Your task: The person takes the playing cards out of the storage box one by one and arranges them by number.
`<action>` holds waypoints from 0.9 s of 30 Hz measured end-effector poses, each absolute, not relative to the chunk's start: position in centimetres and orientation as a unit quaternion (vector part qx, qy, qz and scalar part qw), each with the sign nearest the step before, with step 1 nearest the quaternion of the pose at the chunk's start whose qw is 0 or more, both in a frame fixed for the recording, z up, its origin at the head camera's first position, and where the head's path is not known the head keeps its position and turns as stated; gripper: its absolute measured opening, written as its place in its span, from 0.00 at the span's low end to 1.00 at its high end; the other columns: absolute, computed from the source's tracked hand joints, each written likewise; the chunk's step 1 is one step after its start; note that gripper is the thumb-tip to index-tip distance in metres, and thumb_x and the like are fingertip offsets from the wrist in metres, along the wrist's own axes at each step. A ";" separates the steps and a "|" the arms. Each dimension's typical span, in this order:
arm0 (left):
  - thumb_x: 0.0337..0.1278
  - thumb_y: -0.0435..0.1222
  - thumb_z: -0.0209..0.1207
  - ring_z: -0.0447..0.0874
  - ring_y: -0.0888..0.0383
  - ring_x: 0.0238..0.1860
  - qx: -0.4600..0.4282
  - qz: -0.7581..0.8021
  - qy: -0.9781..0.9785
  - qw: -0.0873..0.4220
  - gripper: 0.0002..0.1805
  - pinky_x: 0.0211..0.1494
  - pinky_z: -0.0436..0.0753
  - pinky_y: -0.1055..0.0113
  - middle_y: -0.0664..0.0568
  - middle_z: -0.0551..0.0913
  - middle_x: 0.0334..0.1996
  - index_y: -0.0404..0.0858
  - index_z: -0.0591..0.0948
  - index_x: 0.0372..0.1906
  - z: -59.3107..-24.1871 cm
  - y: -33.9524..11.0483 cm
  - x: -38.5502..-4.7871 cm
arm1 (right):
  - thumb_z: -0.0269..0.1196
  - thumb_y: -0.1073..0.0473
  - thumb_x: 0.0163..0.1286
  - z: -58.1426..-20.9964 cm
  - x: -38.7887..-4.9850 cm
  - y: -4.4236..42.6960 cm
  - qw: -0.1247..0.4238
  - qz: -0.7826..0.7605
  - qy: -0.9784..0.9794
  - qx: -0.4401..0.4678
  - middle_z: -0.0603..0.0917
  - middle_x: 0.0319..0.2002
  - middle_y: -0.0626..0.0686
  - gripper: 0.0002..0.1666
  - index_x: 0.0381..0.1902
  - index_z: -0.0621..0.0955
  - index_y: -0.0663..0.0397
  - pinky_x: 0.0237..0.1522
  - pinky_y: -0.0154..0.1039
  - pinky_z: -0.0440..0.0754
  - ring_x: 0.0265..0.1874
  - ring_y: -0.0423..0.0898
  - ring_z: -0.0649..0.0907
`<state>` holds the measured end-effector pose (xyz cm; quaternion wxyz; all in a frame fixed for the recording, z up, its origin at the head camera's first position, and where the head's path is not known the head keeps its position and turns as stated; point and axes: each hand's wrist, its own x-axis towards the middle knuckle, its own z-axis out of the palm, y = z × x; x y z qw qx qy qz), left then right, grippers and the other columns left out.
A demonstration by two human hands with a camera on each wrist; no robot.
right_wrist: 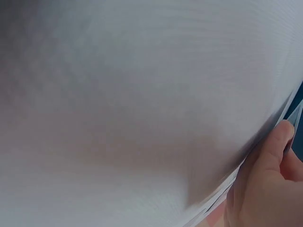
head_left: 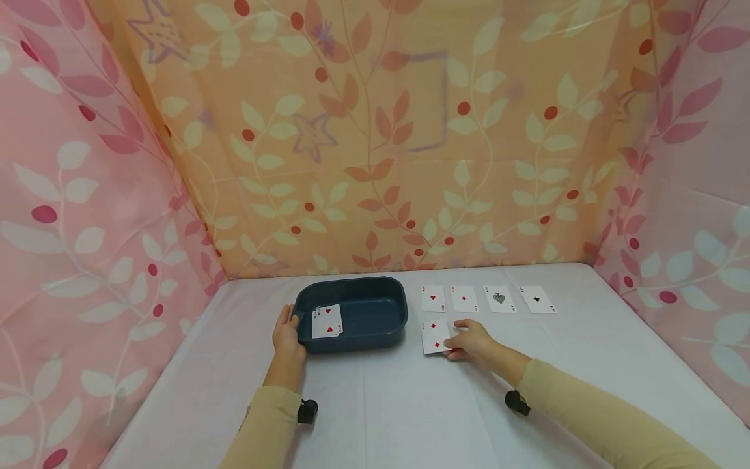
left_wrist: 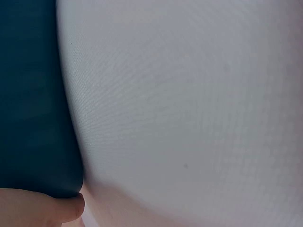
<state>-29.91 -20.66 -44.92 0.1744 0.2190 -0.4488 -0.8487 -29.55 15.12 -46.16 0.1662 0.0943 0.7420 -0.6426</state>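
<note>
A dark blue tray [head_left: 351,343] stands left of centre, with overlapping cards [head_left: 326,321] lying in its left part, a two of hearts on top. My left hand [head_left: 288,339] holds the tray's left end; in the left wrist view its thumb [left_wrist: 42,206] lies against the tray wall [left_wrist: 33,94]. To the right of the tray, my right hand [head_left: 477,343] pinches the lower right edge of a two of diamonds [head_left: 434,337]. In the right wrist view a card [right_wrist: 295,116] shows by the right hand's [right_wrist: 270,184] fingertips.
Behind the right hand four aces lie in a row: hearts [head_left: 433,298], diamonds [head_left: 465,299], spades [head_left: 499,299] and clubs [head_left: 536,299]. A white cloth [head_left: 375,404] covers the table. Patterned curtains [head_left: 375,130] stand at the back and both sides.
</note>
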 end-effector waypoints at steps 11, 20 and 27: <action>0.74 0.25 0.38 0.50 0.58 0.75 0.221 -0.849 -0.450 0.169 0.29 0.73 0.52 0.70 0.49 0.56 0.75 0.37 0.54 0.76 -44.9 -20.6 -29.9 | 0.60 0.77 0.64 -46.0 -29.7 15.6 0.160 -0.648 0.731 0.141 0.78 0.36 0.67 0.40 0.69 0.53 0.75 0.28 0.35 0.85 0.21 0.46 0.85; 0.74 0.25 0.38 0.50 0.59 0.74 0.225 -0.847 -0.449 0.171 0.29 0.73 0.53 0.70 0.49 0.57 0.74 0.37 0.54 0.76 -44.9 -20.7 -30.0 | 0.60 0.76 0.63 -45.1 -29.7 15.6 0.174 -0.610 0.761 0.136 0.79 0.35 0.64 0.32 0.62 0.61 0.76 0.27 0.35 0.84 0.23 0.46 0.84; 0.74 0.25 0.39 0.50 0.59 0.74 0.226 -0.850 -0.445 0.170 0.28 0.72 0.53 0.71 0.49 0.57 0.74 0.37 0.55 0.76 -45.0 -20.8 -30.0 | 0.62 0.75 0.62 -44.4 -29.8 15.2 0.181 -0.536 0.815 0.121 0.79 0.31 0.61 0.25 0.56 0.68 0.77 0.26 0.33 0.83 0.22 0.45 0.80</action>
